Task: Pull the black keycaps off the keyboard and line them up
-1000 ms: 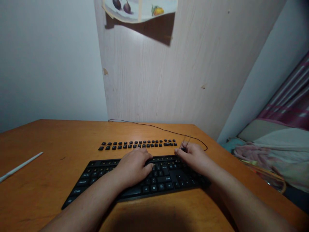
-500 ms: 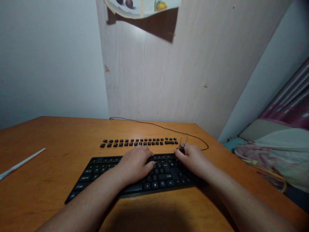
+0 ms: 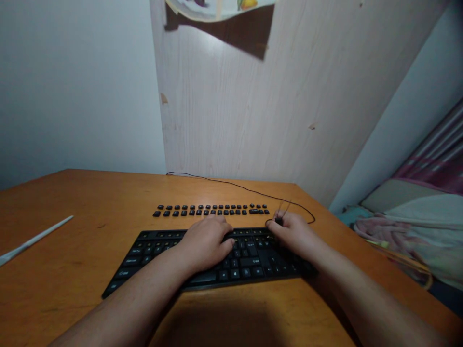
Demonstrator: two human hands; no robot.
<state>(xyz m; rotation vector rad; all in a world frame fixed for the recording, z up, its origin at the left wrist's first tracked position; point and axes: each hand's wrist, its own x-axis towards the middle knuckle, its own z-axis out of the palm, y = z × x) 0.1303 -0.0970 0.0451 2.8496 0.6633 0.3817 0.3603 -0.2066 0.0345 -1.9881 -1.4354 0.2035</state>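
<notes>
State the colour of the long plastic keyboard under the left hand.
The keyboard is black, with small pale markings; the head view shows it best.

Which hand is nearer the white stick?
Left. The left hand is over the keyboard, to the right of the white stick; the right hand is farther right, by the keyboard's far right corner.

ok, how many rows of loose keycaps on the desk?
2. Far row and near row, both beyond the keyboard on the desk. The left hand may hide single keycaps; no third row shows.
</notes>
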